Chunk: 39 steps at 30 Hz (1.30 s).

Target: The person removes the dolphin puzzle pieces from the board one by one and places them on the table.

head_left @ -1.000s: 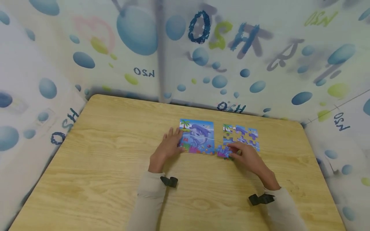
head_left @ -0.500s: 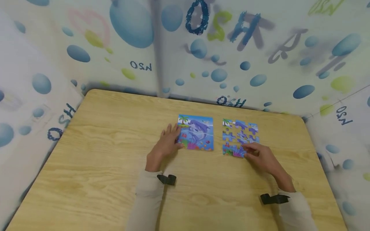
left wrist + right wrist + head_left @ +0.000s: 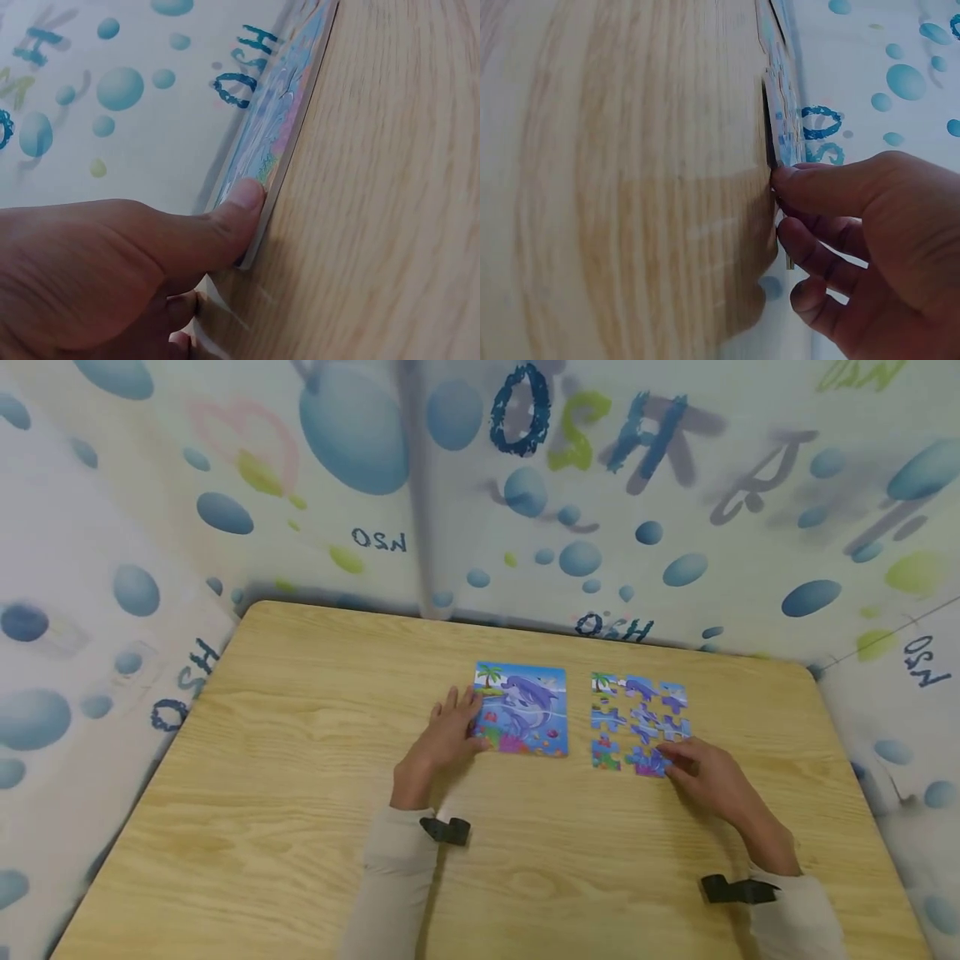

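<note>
A square dolphin picture board [image 3: 525,710] lies flat on the table. My left hand [image 3: 438,743] rests at its left edge, fingers fairly straight; in the left wrist view the thumb [image 3: 244,196] presses on its near corner. To the right lie several loose jigsaw pieces with the same dolphin scene, set in rows with gaps, such as a palm-tree piece [image 3: 602,682] at the upper left. My right hand [image 3: 708,777] pinches a purple coral jigsaw piece [image 3: 648,763] in the nearest row, right of the red-and-green piece [image 3: 605,755]. In the right wrist view this piece is tilted, one edge off the table.
The wooden table [image 3: 300,760] reaches to a patterned wall covering [image 3: 480,485] at the back and sides. A black wrist strap [image 3: 446,831] sits on the left sleeve, another black strap [image 3: 738,890] on the right sleeve.
My right hand has carried the coral piece rightward, from beside the board into the nearest row, past the red-and-green piece. My left hand has stayed at the board.
</note>
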Available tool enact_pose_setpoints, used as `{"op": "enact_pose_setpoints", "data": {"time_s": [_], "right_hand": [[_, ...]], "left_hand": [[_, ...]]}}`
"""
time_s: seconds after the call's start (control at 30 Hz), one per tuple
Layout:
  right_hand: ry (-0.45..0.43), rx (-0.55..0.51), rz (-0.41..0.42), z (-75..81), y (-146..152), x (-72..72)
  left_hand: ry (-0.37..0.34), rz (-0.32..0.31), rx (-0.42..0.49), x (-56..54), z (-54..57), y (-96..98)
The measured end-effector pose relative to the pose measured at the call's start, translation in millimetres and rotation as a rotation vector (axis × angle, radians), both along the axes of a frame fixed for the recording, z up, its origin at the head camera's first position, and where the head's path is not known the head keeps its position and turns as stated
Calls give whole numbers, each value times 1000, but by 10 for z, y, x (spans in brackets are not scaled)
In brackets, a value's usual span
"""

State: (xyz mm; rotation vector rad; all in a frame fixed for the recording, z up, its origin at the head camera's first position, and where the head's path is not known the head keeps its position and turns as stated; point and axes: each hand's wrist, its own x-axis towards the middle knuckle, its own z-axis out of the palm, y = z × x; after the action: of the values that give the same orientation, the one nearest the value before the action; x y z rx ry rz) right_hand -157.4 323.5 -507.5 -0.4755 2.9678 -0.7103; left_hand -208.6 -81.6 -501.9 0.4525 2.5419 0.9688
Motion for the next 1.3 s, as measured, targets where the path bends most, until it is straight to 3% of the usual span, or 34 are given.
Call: {"op": "enact_pose_setpoints", "data": {"time_s": [0.33, 0.47, 0.63, 0.8, 0.97, 1.17, 1.3], "right_hand": [[-94, 61, 7, 83, -52, 13], [-19, 149, 40, 151, -124, 50], [127, 169, 128, 226, -570, -2], [132, 138, 236, 173, -1125, -188], [45, 154, 234, 161, -1465, -357], [-29, 105, 222, 107, -1512, -389], [-106, 27, 158, 68, -1520, -427]], "left_hand": [[-8, -2, -1, -15, -10, 2], [-21, -5, -14, -27, -12, 26], [-40, 10, -17, -26, 12, 36], [-36, 20, -5, -20, 14, 28], [-29, 30, 2, -8, -8, -26], [-16, 58, 1, 16, -48, -1], [1, 55, 14, 17, -20, -19]]}}
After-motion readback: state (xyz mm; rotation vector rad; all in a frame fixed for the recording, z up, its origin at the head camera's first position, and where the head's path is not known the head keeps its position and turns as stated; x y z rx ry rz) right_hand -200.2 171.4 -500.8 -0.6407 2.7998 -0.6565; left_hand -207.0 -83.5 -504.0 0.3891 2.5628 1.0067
